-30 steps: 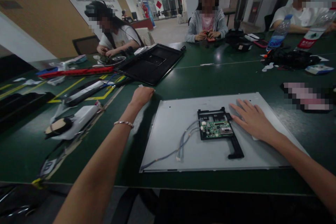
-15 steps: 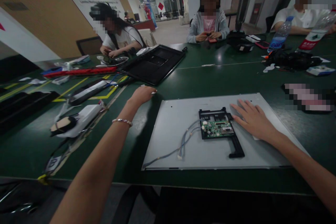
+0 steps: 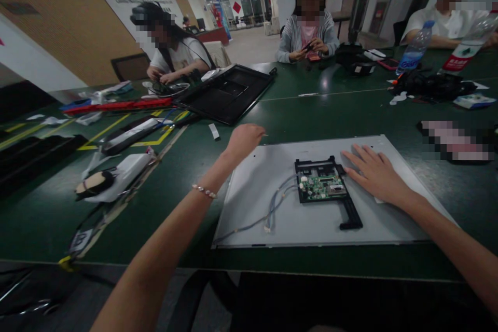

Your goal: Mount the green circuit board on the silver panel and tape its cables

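Observation:
A grey metal panel (image 3: 249,187) lies flat on the table in front of me. On it sits a black plastic bracket (image 3: 351,213) framing a green circuit board (image 3: 322,188), with thin grey cables (image 3: 272,206) trailing toward the near left corner. My right hand (image 3: 375,174) rests on the panel, fingers spread flat, its thumb beside the bracket. Over the panel's far left corner is my left hand (image 3: 246,141), closed, fingertips pinched together; what they may hold is too small to make out. A small white strip (image 3: 213,132) lies on the table left of that hand.
A large black plastic frame (image 3: 229,94) lies beyond my left hand. At left are a white device (image 3: 124,179) and a black tray (image 3: 39,158). Bottles (image 3: 416,49) and black items stand at far right, with a phone (image 3: 453,142) nearer. Several people sit around the table.
My left hand has moved right, from the bare table to above the panel's far left corner, uncovering the white strip. My right hand has stayed on the panel.

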Demonstrator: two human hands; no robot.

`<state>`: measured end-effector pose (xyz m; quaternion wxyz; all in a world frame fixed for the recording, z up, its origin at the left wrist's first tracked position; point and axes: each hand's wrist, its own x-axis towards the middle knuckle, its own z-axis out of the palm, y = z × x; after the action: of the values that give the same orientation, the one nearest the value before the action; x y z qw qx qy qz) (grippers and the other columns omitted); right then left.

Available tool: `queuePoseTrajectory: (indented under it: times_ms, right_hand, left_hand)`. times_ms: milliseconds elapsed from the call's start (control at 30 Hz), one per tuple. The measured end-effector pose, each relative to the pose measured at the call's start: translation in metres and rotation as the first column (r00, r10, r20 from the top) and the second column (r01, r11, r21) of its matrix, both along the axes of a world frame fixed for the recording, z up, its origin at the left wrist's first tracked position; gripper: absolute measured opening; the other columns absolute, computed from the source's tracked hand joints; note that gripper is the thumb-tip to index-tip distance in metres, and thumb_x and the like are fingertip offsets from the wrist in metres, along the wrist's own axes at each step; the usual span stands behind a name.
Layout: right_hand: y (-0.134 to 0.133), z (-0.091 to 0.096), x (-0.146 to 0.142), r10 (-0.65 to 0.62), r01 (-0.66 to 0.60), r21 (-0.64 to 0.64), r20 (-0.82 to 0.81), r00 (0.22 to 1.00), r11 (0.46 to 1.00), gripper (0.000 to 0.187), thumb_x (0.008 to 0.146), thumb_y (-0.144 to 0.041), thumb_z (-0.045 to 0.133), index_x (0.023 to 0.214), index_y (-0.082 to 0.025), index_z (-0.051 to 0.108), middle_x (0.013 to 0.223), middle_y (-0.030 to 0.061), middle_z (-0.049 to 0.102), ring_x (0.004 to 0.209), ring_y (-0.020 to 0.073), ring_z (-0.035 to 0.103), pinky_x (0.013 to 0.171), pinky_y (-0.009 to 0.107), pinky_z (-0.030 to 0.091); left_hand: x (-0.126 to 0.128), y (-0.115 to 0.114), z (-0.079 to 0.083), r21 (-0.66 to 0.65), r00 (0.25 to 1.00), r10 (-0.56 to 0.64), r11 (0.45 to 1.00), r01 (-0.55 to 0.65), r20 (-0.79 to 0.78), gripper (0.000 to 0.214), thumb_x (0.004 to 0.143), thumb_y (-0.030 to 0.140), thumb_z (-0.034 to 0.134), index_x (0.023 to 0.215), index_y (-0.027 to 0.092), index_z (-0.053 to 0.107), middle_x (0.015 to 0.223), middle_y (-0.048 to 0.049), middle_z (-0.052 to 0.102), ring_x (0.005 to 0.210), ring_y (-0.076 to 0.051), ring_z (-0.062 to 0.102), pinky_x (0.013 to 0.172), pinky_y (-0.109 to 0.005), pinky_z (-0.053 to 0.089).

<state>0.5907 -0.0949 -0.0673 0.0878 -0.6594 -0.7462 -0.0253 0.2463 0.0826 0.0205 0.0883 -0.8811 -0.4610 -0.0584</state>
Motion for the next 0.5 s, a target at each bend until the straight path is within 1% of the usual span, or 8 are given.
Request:
queuePoseTrajectory:
  times_ms: [33, 67, 100, 167, 233, 300, 367, 500]
  right_hand:
    - [0.000, 0.000, 0.000, 0.000, 0.000, 0.002, 0.001, 1.000, 1.000, 0.059, 0.100, -0.053, 0.025, 0.149, -0.025, 0.043, 0.156, 0.0147, 0.038, 0.144, 0.0376, 0.031, 0.108, 0.060, 0.033]
    - [0.000, -0.001, 0.000, -0.001, 0.001, 0.004, 0.004, 1.000, 1.000, 0.059, 0.100, -0.053, 0.025, 0.149, -0.025, 0.043, 0.156, 0.0149, 0.039, 0.143, 0.0377, 0.031, 0.108, 0.060, 0.033]
    - [0.000, -0.001, 0.001, -0.001, 0.001, 0.005, 0.010, 1.000, 1.000, 0.059, 0.100, -0.052, 0.025, 0.149, -0.024, 0.043, 0.156, 0.0151, 0.039, 0.143, 0.0378, 0.032, 0.108, 0.060, 0.033]
    - [0.000, -0.002, 0.001, -0.006, 0.006, 0.007, 0.021, 1.000, 1.000, 0.059, 0.100, -0.052, 0.025, 0.149, -0.024, 0.044, 0.156, 0.0154, 0.039, 0.143, 0.0382, 0.032, 0.107, 0.060, 0.033]
    - [0.000, -0.002, 0.001, -0.006, 0.006, 0.007, 0.028, 1.000, 1.000, 0.059, 0.100, -0.052, 0.025, 0.149, -0.024, 0.044, 0.156, 0.0151, 0.038, 0.143, 0.0382, 0.032, 0.107, 0.060, 0.033]
    - [0.000, -0.001, 0.001, -0.006, 0.006, 0.008, 0.028, 1.000, 1.000, 0.059, 0.101, -0.052, 0.025, 0.149, -0.025, 0.043, 0.157, 0.0149, 0.038, 0.143, 0.0379, 0.031, 0.107, 0.060, 0.033]
    - [0.000, -0.001, 0.001, -0.005, 0.005, 0.008, 0.029, 1.000, 1.000, 0.059, 0.101, -0.052, 0.026, 0.150, -0.025, 0.043, 0.157, 0.0151, 0.038, 0.143, 0.0376, 0.031, 0.108, 0.060, 0.032]
    - [0.000, -0.001, 0.001, -0.013, 0.013, 0.004, 0.029, 1.000, 1.000, 0.058, 0.101, -0.051, 0.026, 0.150, -0.024, 0.042, 0.157, 0.0149, 0.037, 0.144, 0.0375, 0.030, 0.108, 0.060, 0.031]
  left_hand:
    - [0.019, -0.014, -0.002, 0.009, 0.996, -0.091, 0.996, 0.091, -0.023, 0.025, 0.095, 0.020, 0.049, 0.109, 0.017, 0.070, 0.105, -0.0075, 0.073, 0.091, -0.018, 0.062, 0.084, -0.029, 0.043]
    - [0.037, -0.029, -0.003, 0.017, 0.989, -0.142, 0.990, 0.143, -0.034, 0.027, 0.096, 0.020, 0.048, 0.112, 0.018, 0.069, 0.102, -0.0081, 0.073, 0.087, -0.018, 0.064, 0.080, -0.030, 0.044]
    - [0.055, -0.043, -0.005, 0.022, 0.983, -0.184, 0.983, 0.184, -0.027, 0.028, 0.097, 0.022, 0.047, 0.115, 0.018, 0.068, 0.099, -0.0084, 0.074, 0.085, -0.019, 0.065, 0.077, -0.030, 0.044]
    - [0.086, -0.066, -0.008, 0.005, 0.972, -0.233, 0.972, 0.233, -0.033, 0.027, 0.096, 0.021, 0.047, 0.113, 0.018, 0.068, 0.089, -0.0083, 0.074, 0.080, -0.020, 0.067, 0.071, -0.030, 0.044]
    - [0.109, -0.082, -0.011, -0.011, 0.952, -0.303, 0.953, 0.303, -0.047, 0.025, 0.094, 0.017, 0.048, 0.108, 0.016, 0.068, 0.086, -0.0096, 0.073, 0.080, -0.021, 0.068, 0.068, -0.029, 0.043]
    - [0.124, -0.090, -0.014, -0.033, 0.933, -0.355, 0.935, 0.353, -0.061, 0.022, 0.091, 0.013, 0.049, 0.100, 0.014, 0.070, 0.085, -0.0107, 0.073, 0.082, -0.022, 0.068, 0.067, -0.029, 0.043]
    - [0.132, -0.093, -0.017, -0.053, 0.923, -0.380, 0.925, 0.377, -0.067, 0.021, 0.089, 0.011, 0.051, 0.093, 0.014, 0.071, 0.084, -0.0112, 0.073, 0.082, -0.022, 0.068, 0.067, -0.030, 0.042]
    - [0.137, -0.096, -0.020, -0.056, 0.921, -0.387, 0.921, 0.385, -0.044, 0.022, 0.090, 0.012, 0.050, 0.093, 0.014, 0.071, 0.085, -0.0111, 0.072, 0.082, -0.021, 0.067, 0.069, -0.030, 0.043]
